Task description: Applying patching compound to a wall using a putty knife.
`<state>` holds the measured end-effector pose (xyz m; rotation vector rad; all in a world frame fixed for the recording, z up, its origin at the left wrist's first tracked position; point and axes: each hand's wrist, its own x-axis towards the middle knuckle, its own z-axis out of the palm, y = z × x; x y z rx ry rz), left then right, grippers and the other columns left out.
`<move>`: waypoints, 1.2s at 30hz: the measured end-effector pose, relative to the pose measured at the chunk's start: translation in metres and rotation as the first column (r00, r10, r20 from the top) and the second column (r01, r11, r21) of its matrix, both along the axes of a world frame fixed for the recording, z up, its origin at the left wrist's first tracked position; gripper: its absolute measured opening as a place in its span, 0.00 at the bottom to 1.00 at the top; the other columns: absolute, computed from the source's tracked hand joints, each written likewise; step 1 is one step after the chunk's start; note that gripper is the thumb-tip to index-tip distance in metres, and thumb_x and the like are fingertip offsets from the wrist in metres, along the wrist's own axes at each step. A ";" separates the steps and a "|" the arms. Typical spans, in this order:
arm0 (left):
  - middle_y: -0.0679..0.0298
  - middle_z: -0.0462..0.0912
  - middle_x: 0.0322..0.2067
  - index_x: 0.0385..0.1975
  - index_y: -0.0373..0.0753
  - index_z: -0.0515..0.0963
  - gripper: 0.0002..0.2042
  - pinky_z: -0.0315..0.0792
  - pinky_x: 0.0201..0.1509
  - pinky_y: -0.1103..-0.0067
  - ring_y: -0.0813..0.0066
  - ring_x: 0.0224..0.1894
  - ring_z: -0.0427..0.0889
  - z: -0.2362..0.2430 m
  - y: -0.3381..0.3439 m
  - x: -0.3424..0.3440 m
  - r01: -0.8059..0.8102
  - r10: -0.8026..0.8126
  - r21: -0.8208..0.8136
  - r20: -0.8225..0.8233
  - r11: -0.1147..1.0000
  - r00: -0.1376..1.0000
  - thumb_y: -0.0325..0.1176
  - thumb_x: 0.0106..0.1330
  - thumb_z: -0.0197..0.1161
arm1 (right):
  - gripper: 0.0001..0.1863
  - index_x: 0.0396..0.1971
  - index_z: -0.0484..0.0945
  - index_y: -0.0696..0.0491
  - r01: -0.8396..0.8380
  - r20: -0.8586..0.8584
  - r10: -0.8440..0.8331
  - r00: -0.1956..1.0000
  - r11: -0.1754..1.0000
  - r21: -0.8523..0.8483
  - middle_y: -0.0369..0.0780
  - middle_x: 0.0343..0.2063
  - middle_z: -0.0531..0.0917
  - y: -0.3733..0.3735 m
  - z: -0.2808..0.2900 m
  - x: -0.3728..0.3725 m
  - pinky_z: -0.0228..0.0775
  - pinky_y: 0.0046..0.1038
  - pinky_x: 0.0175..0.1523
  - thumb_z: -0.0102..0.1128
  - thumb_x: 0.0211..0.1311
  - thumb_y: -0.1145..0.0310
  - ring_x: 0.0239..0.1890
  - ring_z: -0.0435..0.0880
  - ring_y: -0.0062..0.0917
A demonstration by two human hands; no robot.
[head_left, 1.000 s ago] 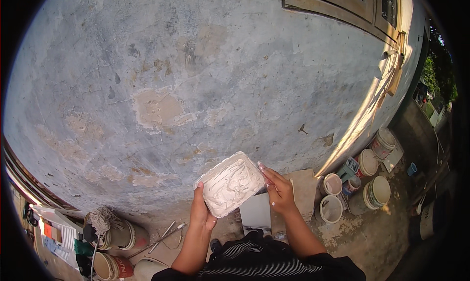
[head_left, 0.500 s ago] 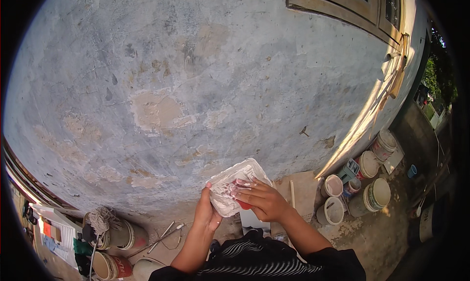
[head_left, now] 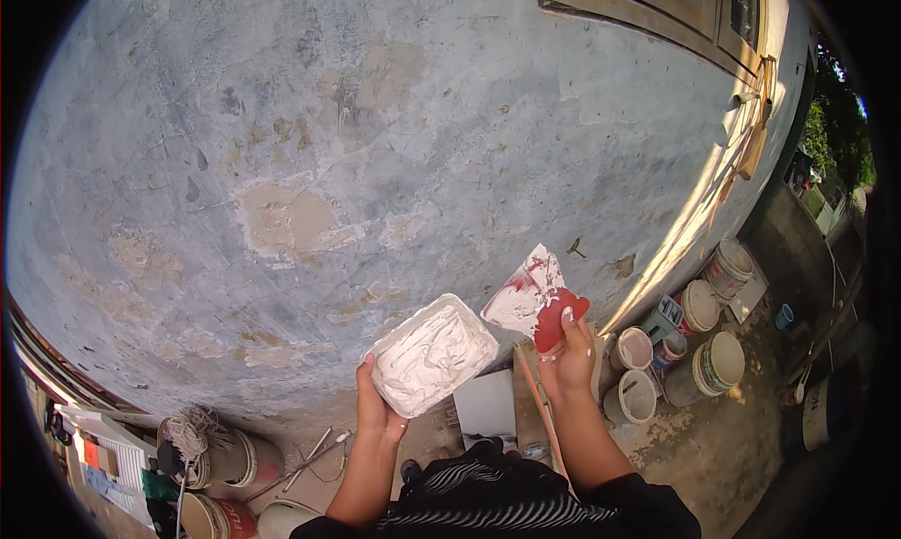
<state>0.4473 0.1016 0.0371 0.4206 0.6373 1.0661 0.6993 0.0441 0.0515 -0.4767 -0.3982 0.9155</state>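
Red scraper [head_left: 552,321] lifted off tray [head_left: 449,299]; right hand [head_left: 574,359] clamped on its red end, left hand [head_left: 377,406] on tray's left edge. Likely light, springy, slick where smeared; hold red end.

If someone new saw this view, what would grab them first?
Probably the tray of white paste in the left hand, low in the middle. Just right of it, the right hand holds a paste-smeared red scraper. Behind both, a worn blue-grey wall with beige patches fills most of the view.
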 end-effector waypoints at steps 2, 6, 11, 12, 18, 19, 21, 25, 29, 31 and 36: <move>0.53 0.72 0.63 0.66 0.34 0.64 0.32 0.69 0.66 0.65 0.57 0.63 0.74 0.000 0.002 0.000 -0.013 0.013 -0.004 -0.008 1.000 1.000 0.55 0.73 0.44 | 0.17 0.59 0.71 0.59 0.019 -0.046 -0.020 0.999 1.000 -0.014 0.41 0.51 0.81 0.003 -0.003 -0.002 0.71 0.32 0.60 0.48 0.75 0.70 0.52 0.81 0.27; 0.53 0.72 0.63 0.67 0.35 0.64 0.33 0.69 0.67 0.63 0.56 0.63 0.74 -0.007 0.007 -0.001 -0.037 0.037 0.006 0.012 0.999 0.999 0.55 0.71 0.43 | 0.17 0.58 0.72 0.59 0.062 -0.026 -0.063 0.998 0.998 -0.024 0.40 0.51 0.81 0.005 -0.006 -0.008 0.71 0.30 0.59 0.49 0.75 0.69 0.52 0.80 0.25; 0.53 0.72 0.63 0.66 0.35 0.65 0.32 0.69 0.67 0.63 0.56 0.63 0.74 -0.009 0.011 0.000 -0.046 0.045 0.028 0.028 0.999 0.999 0.55 0.71 0.44 | 0.16 0.56 0.74 0.60 0.063 0.119 -0.059 0.991 0.998 -0.029 0.40 0.49 0.81 0.000 -0.016 -0.012 0.71 0.28 0.58 0.51 0.74 0.70 0.50 0.81 0.24; 0.53 0.72 0.63 0.67 0.35 0.64 0.32 0.69 0.67 0.63 0.56 0.63 0.74 -0.009 0.011 0.000 -0.038 0.037 0.034 0.024 0.999 0.999 0.55 0.71 0.44 | 0.16 0.55 0.74 0.61 0.057 0.139 -0.055 0.989 0.998 -0.015 0.40 0.48 0.82 0.000 -0.017 -0.012 0.71 0.28 0.58 0.51 0.74 0.70 0.49 0.81 0.23; 0.53 0.71 0.64 0.67 0.35 0.63 0.32 0.68 0.68 0.63 0.56 0.64 0.73 0.002 0.003 0.005 -0.004 0.004 0.021 -0.017 1.000 1.000 0.55 0.73 0.43 | 0.15 0.53 0.75 0.63 0.140 0.337 -0.179 0.924 0.980 0.139 0.42 0.47 0.83 0.001 -0.002 -0.017 0.72 0.29 0.57 0.51 0.73 0.71 0.48 0.82 0.27; 0.52 0.71 0.64 0.67 0.34 0.62 0.32 0.68 0.68 0.63 0.56 0.64 0.73 0.005 0.000 0.007 0.010 -0.010 0.019 -0.024 1.000 1.000 0.54 0.74 0.41 | 0.15 0.53 0.75 0.63 0.139 0.338 -0.179 0.924 0.981 0.138 0.42 0.47 0.83 0.002 -0.004 -0.019 0.72 0.29 0.57 0.51 0.73 0.71 0.48 0.82 0.27; 0.53 0.71 0.64 0.67 0.34 0.63 0.32 0.67 0.68 0.64 0.57 0.64 0.73 0.008 -0.004 0.012 0.008 -0.008 -0.003 -0.018 1.000 1.000 0.54 0.74 0.42 | 0.15 0.53 0.75 0.64 0.138 0.389 -0.166 0.906 0.986 0.098 0.43 0.47 0.82 0.005 -0.009 -0.023 0.72 0.29 0.57 0.51 0.73 0.72 0.48 0.82 0.27; 0.53 0.71 0.64 0.67 0.34 0.63 0.32 0.67 0.69 0.64 0.57 0.64 0.73 0.012 -0.008 0.018 0.001 -0.001 -0.022 -0.009 1.000 1.000 0.54 0.74 0.42 | 0.16 0.54 0.74 0.66 0.138 0.424 -0.171 0.889 0.984 0.109 0.44 0.47 0.83 0.006 -0.011 -0.030 0.71 0.29 0.58 0.51 0.73 0.71 0.49 0.81 0.27; 0.53 0.71 0.64 0.67 0.35 0.63 0.32 0.67 0.68 0.64 0.57 0.64 0.73 0.016 -0.011 0.017 -0.001 0.001 -0.023 -0.012 1.000 1.000 0.55 0.74 0.42 | 0.18 0.55 0.73 0.67 0.210 0.518 -0.252 0.817 0.968 0.140 0.45 0.47 0.83 0.005 -0.009 -0.028 0.70 0.28 0.58 0.51 0.73 0.71 0.50 0.81 0.27; 0.53 0.71 0.64 0.67 0.35 0.63 0.32 0.67 0.68 0.64 0.57 0.64 0.73 0.019 -0.014 0.018 0.009 -0.009 -0.025 -0.010 1.000 1.000 0.55 0.74 0.43 | 0.18 0.55 0.73 0.67 0.221 0.482 -0.278 0.831 0.960 0.172 0.45 0.48 0.83 0.005 -0.008 -0.028 0.70 0.28 0.59 0.51 0.73 0.70 0.50 0.81 0.27; 0.53 0.71 0.64 0.67 0.35 0.63 0.32 0.67 0.68 0.64 0.57 0.65 0.72 0.018 -0.016 0.019 -0.002 0.001 -0.024 -0.012 1.000 1.000 0.55 0.74 0.43 | 0.19 0.55 0.74 0.68 0.147 0.513 -0.216 0.831 0.974 0.171 0.45 0.47 0.83 0.003 -0.006 -0.031 0.70 0.29 0.58 0.52 0.73 0.69 0.49 0.81 0.26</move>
